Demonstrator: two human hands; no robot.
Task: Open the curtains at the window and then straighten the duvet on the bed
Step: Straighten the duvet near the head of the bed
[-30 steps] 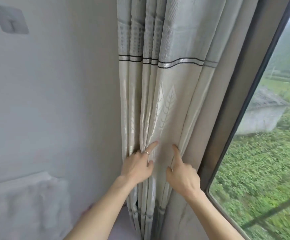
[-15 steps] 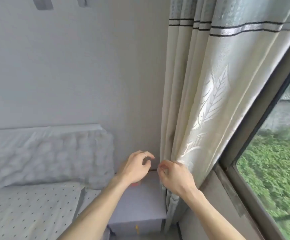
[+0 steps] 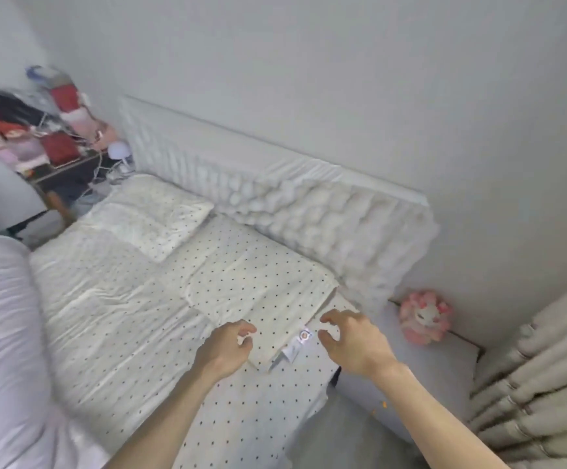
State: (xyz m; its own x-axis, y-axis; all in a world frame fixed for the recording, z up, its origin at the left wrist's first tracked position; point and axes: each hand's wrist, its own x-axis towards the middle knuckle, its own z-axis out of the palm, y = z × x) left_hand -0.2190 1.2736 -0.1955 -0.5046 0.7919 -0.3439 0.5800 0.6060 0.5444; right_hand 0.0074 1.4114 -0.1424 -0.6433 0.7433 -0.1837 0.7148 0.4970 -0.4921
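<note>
Our left hand [image 3: 226,350] has its fingers [image 3: 246,330] curled loosely together, holding nothing; our right hand [image 3: 351,338] has its fingers [image 3: 329,319] spread apart and bent, also empty. Both hover over a folded dotted pillowcase [image 3: 262,292] with a small tag [image 3: 297,343] between the hands. Below is the bed [image 3: 123,319] with a dotted sheet. The duvet [image 3: 1,333], pale, plain and bunched, lies at far left, well apart from both hands. Curtains [image 3: 543,394], beige and gathered in folds, at bottom right. Pink plush toy [image 3: 424,316] near the right hand, by the padded headboard [image 3: 326,214].
</note>
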